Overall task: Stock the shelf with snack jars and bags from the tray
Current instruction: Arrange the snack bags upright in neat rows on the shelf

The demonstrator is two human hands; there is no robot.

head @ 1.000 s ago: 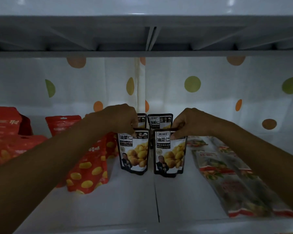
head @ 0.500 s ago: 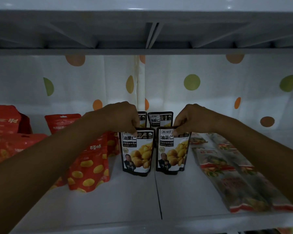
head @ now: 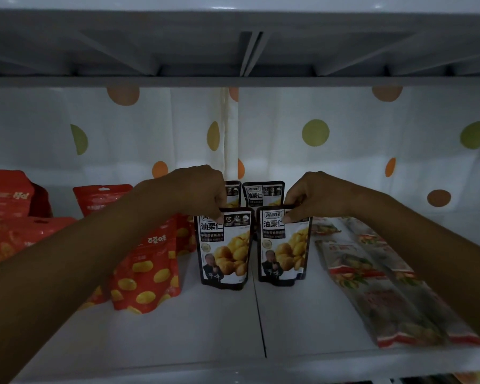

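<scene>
Polka-dot curtain (head: 316,151) backs a dim white shelf (head: 302,322), with the ribbed underside of the next shelf (head: 233,45) close overhead. A dark seam (head: 259,314) splits the shelf board front to back. The left chestnut pouch (head: 223,253) stands just left of this seam and the right chestnut pouch (head: 283,250) just right of it. They are near each other but apart, long axes upright, printed faces toward the camera. The left hand (head: 197,189) has its fingers (head: 218,217) curled and pinching the top edge of the left pouch. The right hand (head: 316,198) pinches the top edge of the right pouch the same way. Each pouch sits straight below its own fingers, and both bases appear to meet the board. Letting go is probably all that remains, each hand serving its own pouch, and a soft pouch may tip once freed. Behind them along the seam stand two rear pouches (head: 263,194) of the same kind. Red bags (head: 147,270) lean well left of the seam. Clear long packets (head: 385,286) lie flat well right of it. The tray is out of view.
</scene>
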